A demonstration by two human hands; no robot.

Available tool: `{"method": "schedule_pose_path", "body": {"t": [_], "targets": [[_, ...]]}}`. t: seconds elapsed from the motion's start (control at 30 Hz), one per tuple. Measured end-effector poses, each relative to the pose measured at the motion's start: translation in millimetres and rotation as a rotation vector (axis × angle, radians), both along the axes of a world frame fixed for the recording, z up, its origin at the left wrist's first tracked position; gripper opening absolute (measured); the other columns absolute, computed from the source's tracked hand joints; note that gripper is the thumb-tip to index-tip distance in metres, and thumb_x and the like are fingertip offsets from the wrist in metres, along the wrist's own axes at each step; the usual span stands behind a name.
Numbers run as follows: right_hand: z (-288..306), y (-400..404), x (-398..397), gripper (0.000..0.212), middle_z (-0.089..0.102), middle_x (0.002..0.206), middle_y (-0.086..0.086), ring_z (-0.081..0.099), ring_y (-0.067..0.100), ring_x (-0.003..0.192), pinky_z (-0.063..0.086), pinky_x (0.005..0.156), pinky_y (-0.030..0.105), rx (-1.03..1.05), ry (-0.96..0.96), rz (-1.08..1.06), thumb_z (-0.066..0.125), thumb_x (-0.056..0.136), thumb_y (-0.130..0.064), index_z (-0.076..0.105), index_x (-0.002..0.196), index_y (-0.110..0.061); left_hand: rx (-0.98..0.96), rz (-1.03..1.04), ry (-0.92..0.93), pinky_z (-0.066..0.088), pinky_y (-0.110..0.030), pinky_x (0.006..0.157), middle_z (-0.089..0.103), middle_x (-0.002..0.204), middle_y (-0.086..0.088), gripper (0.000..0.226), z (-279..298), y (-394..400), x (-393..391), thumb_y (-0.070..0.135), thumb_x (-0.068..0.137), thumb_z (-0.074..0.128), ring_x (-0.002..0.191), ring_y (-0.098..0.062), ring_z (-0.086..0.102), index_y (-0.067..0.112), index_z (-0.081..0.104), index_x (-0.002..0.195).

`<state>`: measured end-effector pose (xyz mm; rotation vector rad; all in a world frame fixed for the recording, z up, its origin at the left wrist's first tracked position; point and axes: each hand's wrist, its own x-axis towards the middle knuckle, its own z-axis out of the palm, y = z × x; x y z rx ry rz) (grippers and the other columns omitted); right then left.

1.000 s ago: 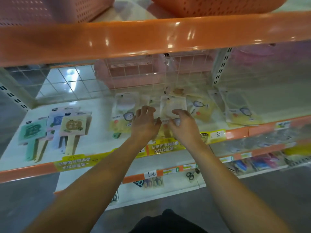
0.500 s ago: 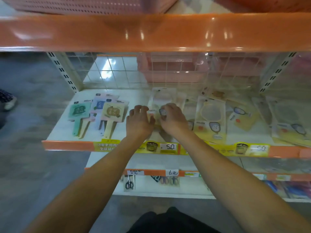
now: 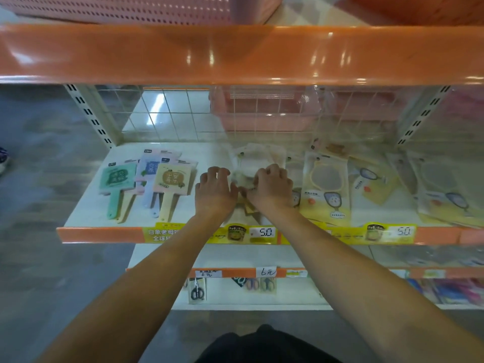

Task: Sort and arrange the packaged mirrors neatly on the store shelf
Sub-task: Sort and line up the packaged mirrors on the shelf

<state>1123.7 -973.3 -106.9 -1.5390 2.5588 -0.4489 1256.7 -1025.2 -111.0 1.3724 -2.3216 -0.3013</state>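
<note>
1. A person reaches both arms onto the white middle shelf (image 3: 86,213) of an orange-edged store rack, working a small stack of clear-wrapped mirror packets (image 3: 255,159) at the centre of the board.
2. The left hand (image 3: 213,191) sits at the stack's left edge with fingers curled, apparently against the wrapping; whether it actually grips a packet cannot be told.
3. The right hand (image 3: 272,186) has its fingers bent over the front of the stack and appears to pinch the top packet.
4. Risk: the glossy film looks slippery, so a loose pinch could, in my judgement, let packets slide off one another and fan out of line.
5. Risk: the stack lies near the shelf's front lip with its 5.0 price tag (image 3: 265,233); a pull toward the body could tip packets over the edge.
6. Risk: the yellow round-mirror packet (image 3: 326,191) lies just beside the right hand, and a sideways nudge could skew it.
7. Risk: the 3 hand mirrors (image 3: 146,180), green, blue and cream, overlap just left of the left hand and could be knocked by the forearm.
8. Containers: a pink perforated basket (image 3: 125,7) stands on the top shelf, its contents hidden; another pink crate (image 3: 262,111) shows blurred behind the wire grid.
</note>
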Motion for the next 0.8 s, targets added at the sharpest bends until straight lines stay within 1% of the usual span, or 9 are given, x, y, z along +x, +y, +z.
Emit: {"method": "schedule_pose_path", "body": {"t": [0.07,0.1,0.13,0.2,0.3,0.4,0.47,0.63,0.8], "targets": [[-1.5,1.2,0.1,0.065,0.021,0.149,0.010,0.018,0.036,0.139,0.026,0.112,0.048,0.044,-0.049,-0.022,0.065,0.081,-0.049,0.040,0.137,-0.028,0.006,-0.003,0.001,0.045,-0.044,0.086,0.053,0.123,-0.011,0.035,-0.1,0.5,-0.4,0.028,0.088,0.055,0.110,-0.034,0.051,0.012,0.056,0.119],[-3.0,1.1,0.0,0.074,0.012,0.154,0.012,0.013,0.038,0.141,0.023,0.114,0.049,0.083,-0.070,-0.027,0.066,0.081,-0.048,0.030,0.144,-0.032,0.006,-0.005,0.007,0.045,-0.044,0.086,0.054,0.122,-0.012,0.035,-0.1,0.4,-0.3,0.028,0.087,0.055,0.109,-0.035,0.051,0.011,0.056,0.118],[-4.2,1.1,0.3,0.077,0.009,0.156,0.014,0.013,0.039,0.141,0.024,0.114,0.049,0.119,-0.075,-0.028,0.066,0.081,-0.047,0.026,0.146,-0.034,0.005,-0.007,0.012,0.045,-0.044,0.086,0.054,0.122,-0.012,0.035,-0.3,-0.1,0.4,0.028,0.087,0.055,0.109,-0.035,0.051,0.011,0.056,0.118],[-5.0,0.6,0.7,0.071,0.019,0.152,0.013,0.024,0.038,0.135,0.029,0.109,0.047,0.135,-0.046,-0.021,0.065,0.081,-0.045,0.032,0.142,-0.034,0.000,-0.009,0.014,0.045,-0.044,0.087,0.054,0.121,-0.012,0.034,-1.2,-1.6,2.5,0.028,0.088,0.056,0.108,-0.035,0.052,0.011,0.057,0.117],[-3.0,2.4,0.9,0.057,0.037,0.137,0.007,0.035,0.035,0.121,0.034,0.098,0.042,0.054,-0.001,-0.028,0.064,0.082,-0.043,0.044,0.134,-0.032,0.009,-0.010,0.028,0.044,-0.045,0.089,0.054,0.121,-0.013,0.033,-2.0,-4.2,5.8,0.026,0.088,0.055,0.109,-0.036,0.051,0.009,0.056,0.117],[-1.6,6.2,2.0,0.051,0.041,0.138,0.004,0.036,0.033,0.122,0.035,0.098,0.040,-0.004,-0.022,-0.038,0.058,0.088,-0.037,0.044,0.137,-0.033,0.029,-0.013,0.026,0.042,-0.045,0.092,0.052,0.125,-0.011,0.035,-2.3,-4.2,6.0,0.028,0.090,0.053,0.112,-0.035,0.049,0.010,0.055,0.120],[-0.3,8.9,2.6,0.048,0.041,0.139,0.003,0.035,0.031,0.124,0.034,0.100,0.040,-0.047,-0.047,-0.038,0.055,0.091,-0.033,0.046,0.137,-0.034,0.032,-0.022,0.014,0.042,-0.043,0.090,0.051,0.127,-0.009,0.035,-2.2,-2.7,4.7,0.030,0.091,0.052,0.113,-0.033,0.048,0.012,0.054,0.121],[0.5,22.6,-5.6,0.042,0.045,0.139,0.001,0.039,0.032,0.122,0.037,0.098,0.040,-0.137,-0.068,-0.067,0.055,0.090,-0.027,0.054,0.132,-0.033,0.034,-0.073,0.032,0.042,-0.042,0.086,0.050,0.126,-0.009,0.035,0.9,4.6,-7.5,0.030,0.090,0.054,0.111,-0.032,0.048,0.013,0.053,0.120],[5.3,53.5,-38.4,0.039,0.049,0.136,0.001,0.041,0.035,0.117,0.038,0.094,0.042,-0.230,-0.047,-0.159,0.057,0.091,-0.026,0.057,0.130,-0.031,0.026,-0.182,0.049,0.041,-0.042,0.090,0.051,0.126,-0.007,0.034,5.0,21.5,-46.4,0.030,0.089,0.053,0.114,-0.031,0.048,0.014,0.054,0.119]]}}
